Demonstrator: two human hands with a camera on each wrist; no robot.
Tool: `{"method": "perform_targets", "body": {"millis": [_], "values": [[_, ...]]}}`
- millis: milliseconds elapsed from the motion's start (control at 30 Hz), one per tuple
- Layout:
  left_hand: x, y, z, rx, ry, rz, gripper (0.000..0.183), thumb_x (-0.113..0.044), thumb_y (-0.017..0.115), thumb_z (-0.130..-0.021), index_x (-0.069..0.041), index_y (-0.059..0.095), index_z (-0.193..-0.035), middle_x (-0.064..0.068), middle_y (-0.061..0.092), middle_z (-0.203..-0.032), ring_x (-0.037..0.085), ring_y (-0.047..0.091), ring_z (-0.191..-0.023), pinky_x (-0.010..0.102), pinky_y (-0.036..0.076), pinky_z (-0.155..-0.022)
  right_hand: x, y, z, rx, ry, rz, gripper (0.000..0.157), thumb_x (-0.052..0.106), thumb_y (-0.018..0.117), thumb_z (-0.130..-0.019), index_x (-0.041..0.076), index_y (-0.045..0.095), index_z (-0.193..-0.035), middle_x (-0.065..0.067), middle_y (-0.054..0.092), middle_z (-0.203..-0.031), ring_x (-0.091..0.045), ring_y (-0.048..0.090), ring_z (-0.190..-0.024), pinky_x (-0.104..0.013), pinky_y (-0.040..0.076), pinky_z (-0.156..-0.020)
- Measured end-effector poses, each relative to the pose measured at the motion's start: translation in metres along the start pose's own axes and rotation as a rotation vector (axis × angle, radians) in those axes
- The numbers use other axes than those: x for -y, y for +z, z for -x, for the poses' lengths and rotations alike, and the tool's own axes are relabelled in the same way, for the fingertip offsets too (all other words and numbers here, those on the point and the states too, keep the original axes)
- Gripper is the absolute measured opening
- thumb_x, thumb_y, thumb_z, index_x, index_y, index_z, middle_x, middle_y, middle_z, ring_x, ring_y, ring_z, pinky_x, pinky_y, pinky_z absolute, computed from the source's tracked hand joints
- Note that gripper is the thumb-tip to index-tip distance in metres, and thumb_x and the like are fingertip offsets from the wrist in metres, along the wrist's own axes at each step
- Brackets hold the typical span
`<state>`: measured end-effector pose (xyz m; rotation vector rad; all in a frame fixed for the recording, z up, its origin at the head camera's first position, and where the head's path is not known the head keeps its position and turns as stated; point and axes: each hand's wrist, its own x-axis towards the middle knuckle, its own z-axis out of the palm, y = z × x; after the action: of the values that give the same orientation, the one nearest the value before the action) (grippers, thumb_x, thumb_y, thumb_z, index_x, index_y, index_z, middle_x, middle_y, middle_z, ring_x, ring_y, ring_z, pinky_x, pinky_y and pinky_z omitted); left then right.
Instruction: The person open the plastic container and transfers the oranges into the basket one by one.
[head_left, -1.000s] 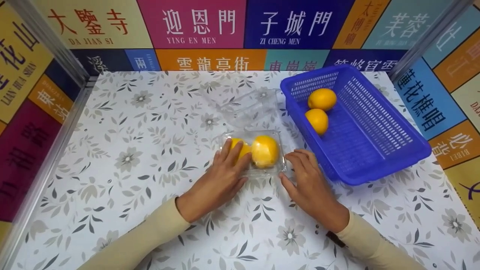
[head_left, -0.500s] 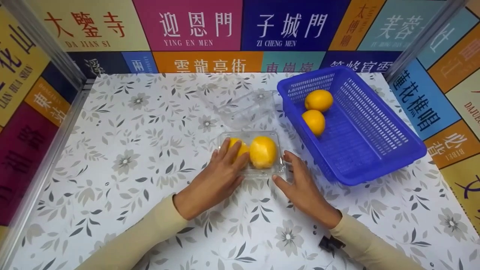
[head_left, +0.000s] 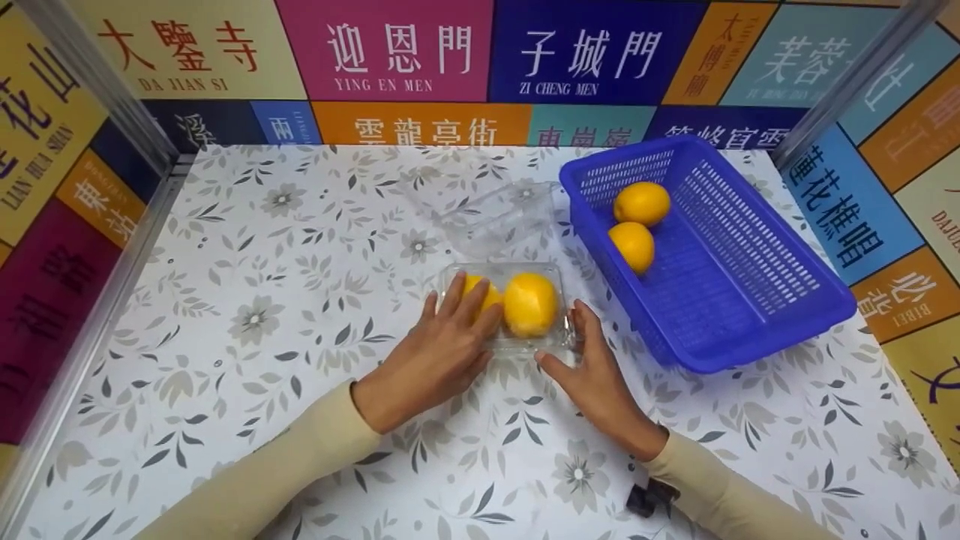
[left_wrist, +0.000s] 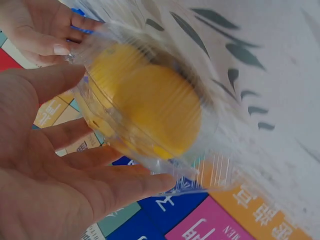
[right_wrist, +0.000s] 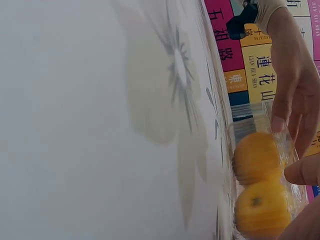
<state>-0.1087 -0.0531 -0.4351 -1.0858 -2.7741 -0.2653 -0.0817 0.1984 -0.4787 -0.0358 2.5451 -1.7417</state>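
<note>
A clear plastic clamshell box (head_left: 551,274) sits mid-table with two yellow lemon-like fruits inside. The right-hand fruit (head_left: 529,304) shows fully in the head view; the left one (head_left: 480,296) is partly covered by my left hand (head_left: 439,345). That hand lies over the box's left part with its fingers spread, and in the left wrist view they extend along the plastic. My right hand (head_left: 600,382) is at the box's near right corner, thumb at the front edge and fingers by the right side. The right wrist view also shows both fruits (right_wrist: 257,157) through the clear wall.
A blue plastic basket (head_left: 750,352) stands to the right, with two more yellow fruits (head_left: 642,204) at its left side. Behind the box lies another clear plastic container (head_left: 495,217). The flowered tablecloth (head_left: 255,322) reaches to lettered panels at the back and sides.
My right hand has shifted slightly left, its thumb moving along the box's front edge. My left hand stays over the box. The basket and its fruits keep their places.
</note>
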Motion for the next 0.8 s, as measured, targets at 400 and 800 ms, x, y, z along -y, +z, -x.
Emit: {"method": "perform_targets", "body": {"millis": [400, 800], "values": [[0.007, -0.005, -0.017, 0.053, 0.095, -0.174, 0.071, -0.04, 0.073, -0.103, 0.001, 0.05, -0.157, 0.034, 0.048, -0.162, 0.061, 0.051, -0.145, 0.068, 0.054, -0.108, 0.0, 0.022, 0.002, -0.108, 0.057, -0.219, 0.089, 0.013, 0.077, -0.101, 0.001, 0.023, -0.171, -0.017, 0.024, -0.18, -0.033, 0.029, -0.161, -0.051, 0.026, -0.13], [0.004, -0.008, -0.025, 0.009, 0.157, -0.359, 0.061, -0.039, 0.07, -0.104, 0.002, 0.062, -0.148, 0.031, 0.063, -0.149, 0.056, 0.065, -0.13, 0.058, 0.062, -0.101, -0.002, 0.04, 0.005, -0.224, 0.094, -0.146, 0.057, 0.019, 0.063, -0.11, 0.006, 0.037, -0.159, -0.017, 0.049, -0.137, -0.031, 0.045, -0.12, -0.038, 0.039, -0.095]]}}
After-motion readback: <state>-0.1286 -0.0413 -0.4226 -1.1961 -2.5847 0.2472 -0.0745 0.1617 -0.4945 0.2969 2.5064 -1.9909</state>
